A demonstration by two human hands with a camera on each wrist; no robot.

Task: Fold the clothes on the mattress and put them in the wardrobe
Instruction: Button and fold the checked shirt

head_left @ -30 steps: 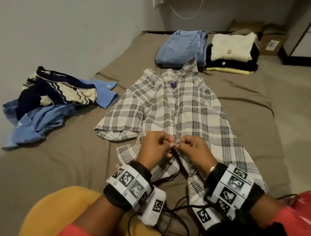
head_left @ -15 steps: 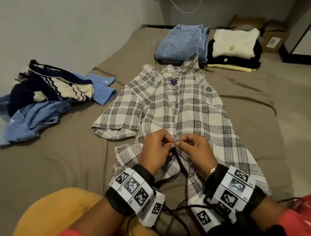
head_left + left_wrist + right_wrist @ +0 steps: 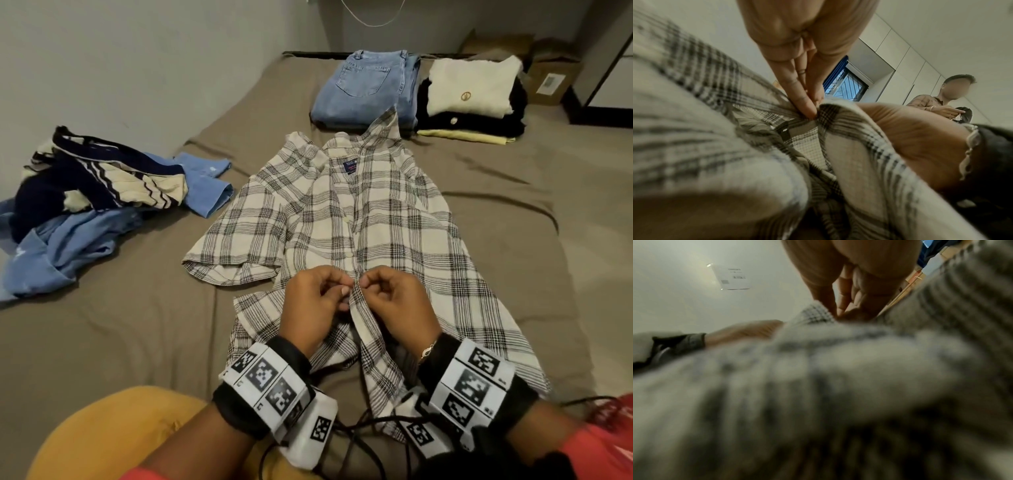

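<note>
A cream and black plaid shirt (image 3: 394,212) lies face up, spread in the middle of the brown mattress (image 3: 137,342), collar pointing away from me. My left hand (image 3: 320,301) pinches the left front edge of the shirt low on the placket. My right hand (image 3: 387,298) pinches the right front edge just opposite, and the fingertips of both hands almost meet. In the left wrist view the left hand (image 3: 809,104) nips the plaid shirt (image 3: 849,146) edge. The right wrist view shows the right hand (image 3: 846,311) on the blurred plaid shirt (image 3: 818,369).
An unfolded heap of blue and navy-striped clothes (image 3: 92,205) lies at the left by the wall. Folded jeans (image 3: 366,89) and a folded stack topped by a cream garment (image 3: 472,92) sit at the far end. A cardboard box (image 3: 548,75) stands behind. Another person (image 3: 941,100) stands nearby.
Both hands stay pinched together at the shirt's front opening. The view has shifted slightly; the shirt and piles have not moved.
</note>
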